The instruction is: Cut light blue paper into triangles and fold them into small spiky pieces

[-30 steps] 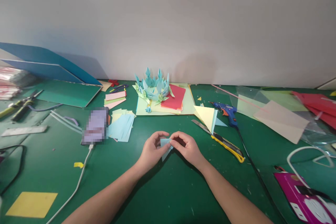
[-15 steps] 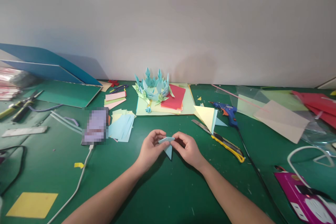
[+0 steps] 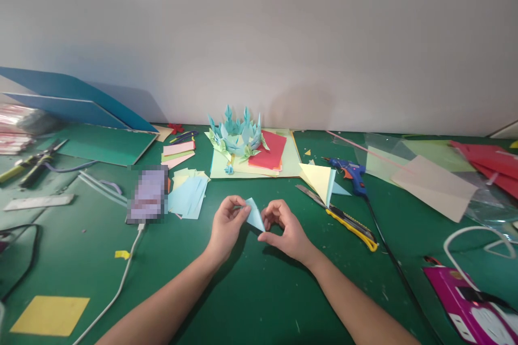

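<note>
My left hand (image 3: 227,226) pinches a small folded piece of light blue paper (image 3: 254,215) by its upper left edge, between thumb and fingers. The paper is a narrow triangle held above the green tabletop. Beside its right edge is my right hand (image 3: 285,229), fingers curled and thumb apart from them. The paper's lower corner comes close to that thumb; whether they touch is hard to tell. Beyond the hands, a blue folded-paper crown-like ring (image 3: 237,137) with pointed tips stands on a pale sheet (image 3: 218,168). A stack of blue paper slips (image 3: 188,197) lies left of my hands.
To the right lie a yellow utility knife (image 3: 352,228), folded yellow paper (image 3: 318,179) and a blue glue gun (image 3: 352,172) with a black cord. A pixelated phone (image 3: 148,194) on a white cable lies left. A magenta device (image 3: 457,302) sits at the front right.
The folded blue paper has turned from a flatter pose to a tilted triangle. My right hand's thumb and fingers have moved apart, while my left hand still grips the paper.
</note>
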`<state>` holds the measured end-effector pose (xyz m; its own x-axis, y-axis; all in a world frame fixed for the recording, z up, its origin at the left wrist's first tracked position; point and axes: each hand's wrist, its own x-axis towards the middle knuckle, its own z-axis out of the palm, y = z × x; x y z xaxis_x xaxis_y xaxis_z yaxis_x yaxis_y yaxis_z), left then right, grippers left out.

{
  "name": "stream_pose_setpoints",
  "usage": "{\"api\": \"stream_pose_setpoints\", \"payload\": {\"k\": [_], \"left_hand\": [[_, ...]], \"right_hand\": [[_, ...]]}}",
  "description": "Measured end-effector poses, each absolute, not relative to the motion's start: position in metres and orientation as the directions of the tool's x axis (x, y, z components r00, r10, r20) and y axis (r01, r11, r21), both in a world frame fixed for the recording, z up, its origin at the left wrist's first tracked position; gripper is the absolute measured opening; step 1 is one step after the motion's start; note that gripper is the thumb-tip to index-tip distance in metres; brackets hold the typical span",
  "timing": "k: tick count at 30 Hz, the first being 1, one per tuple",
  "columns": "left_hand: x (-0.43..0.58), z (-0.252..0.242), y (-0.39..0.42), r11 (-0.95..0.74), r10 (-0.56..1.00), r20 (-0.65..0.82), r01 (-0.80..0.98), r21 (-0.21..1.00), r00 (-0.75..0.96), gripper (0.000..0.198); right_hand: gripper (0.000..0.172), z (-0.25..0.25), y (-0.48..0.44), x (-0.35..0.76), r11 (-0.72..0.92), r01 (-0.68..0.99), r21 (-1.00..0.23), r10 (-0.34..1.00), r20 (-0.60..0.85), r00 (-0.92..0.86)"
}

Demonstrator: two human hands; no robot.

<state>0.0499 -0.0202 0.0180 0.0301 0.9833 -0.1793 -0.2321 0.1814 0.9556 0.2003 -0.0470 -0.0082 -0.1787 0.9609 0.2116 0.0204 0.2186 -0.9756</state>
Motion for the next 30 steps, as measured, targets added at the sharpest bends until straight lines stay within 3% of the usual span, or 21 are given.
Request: {"api": "stream_pose_setpoints", "payload": {"k": [6,11,19,30], "left_hand": [[0.0489,0.0165,-0.0214,0.219,0.976,-0.213,-0.211,0.953,0.053,0.022],[0.0481,0.0152,-0.0209,0.244,0.97,-0.243,-0.222,0.944,0.032,0.023],[0.047,0.0129,-0.0201,0.168,0.986,-0.163,-0.15,0.974,0.045,0.019],[0.0482,0.0105,-0.0208,0.049,0.996,-0.045,-0.047,0.998,0.076,0.022]], "right_hand": [[0.016,-0.007,-0.0476,0.1999,0.295,0.213,-0.931,0.954,0.274,-0.123],[0.007,-0.0054,-0.0466,0.2018,0.344,0.307,-0.887,0.938,0.342,-0.063],[0.007,-0.0022,-0.0459,0.2031,0.448,0.373,-0.813,0.888,0.452,-0.081],[0.015,-0.0012,-0.0455,0.2024,0.481,0.394,-0.783,0.869,0.484,-0.098]]}}
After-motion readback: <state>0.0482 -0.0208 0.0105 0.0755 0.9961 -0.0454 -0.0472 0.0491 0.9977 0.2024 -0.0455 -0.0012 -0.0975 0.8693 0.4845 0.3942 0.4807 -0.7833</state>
